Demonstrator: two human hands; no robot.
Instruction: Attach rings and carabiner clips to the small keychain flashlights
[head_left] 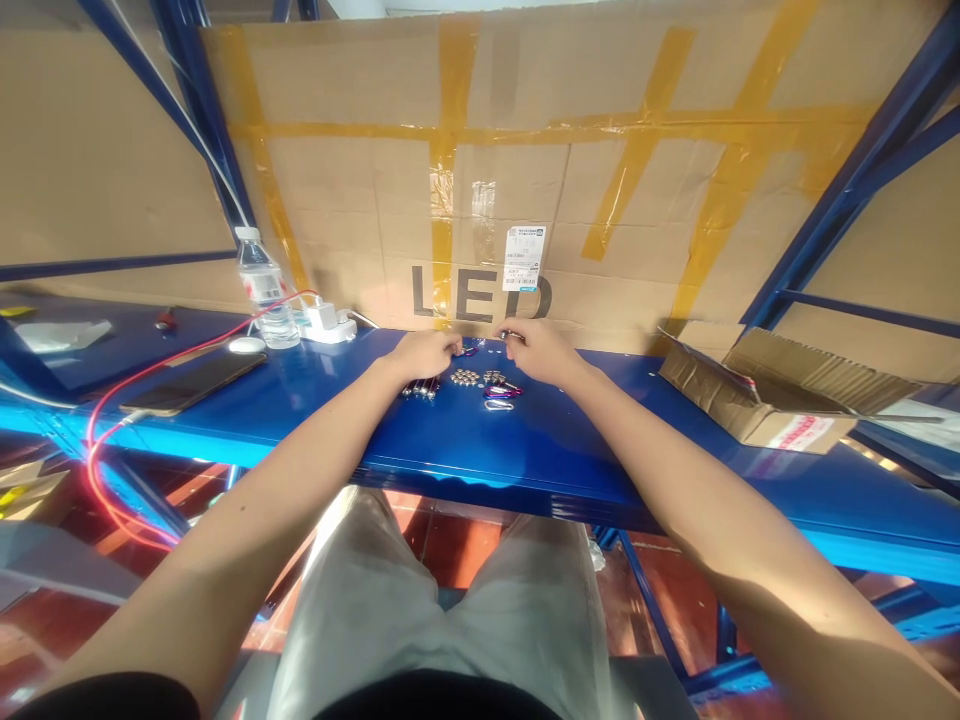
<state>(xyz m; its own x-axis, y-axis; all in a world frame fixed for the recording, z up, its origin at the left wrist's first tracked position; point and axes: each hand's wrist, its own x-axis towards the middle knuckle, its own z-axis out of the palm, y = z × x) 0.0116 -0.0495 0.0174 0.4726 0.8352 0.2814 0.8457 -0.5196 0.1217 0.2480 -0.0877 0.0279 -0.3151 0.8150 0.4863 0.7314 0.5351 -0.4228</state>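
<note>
My right hand [543,352] is closed in a pinch around a small shiny metal piece [511,335], too small to name. To its left, my left hand [426,358] has its fingers curled together close to a small purple item [469,351]; what lies inside the fingers is hidden. Below the left hand is a row of slim metal parts [421,388], partly covered by it. Between the hands lie a cluster of small round metal parts [466,377] and another little pile [493,377]. Nearer me are a purple-red carabiner [501,392] and a silver carabiner [499,405].
A blue metal shelf [465,445] forms the work surface, backed by a large taped cardboard sheet [337,200]. At left stand a water bottle [268,290], white plug adapters [324,320], a phone [196,382] and a red cable [150,372]. An open cardboard box [750,400] sits at right.
</note>
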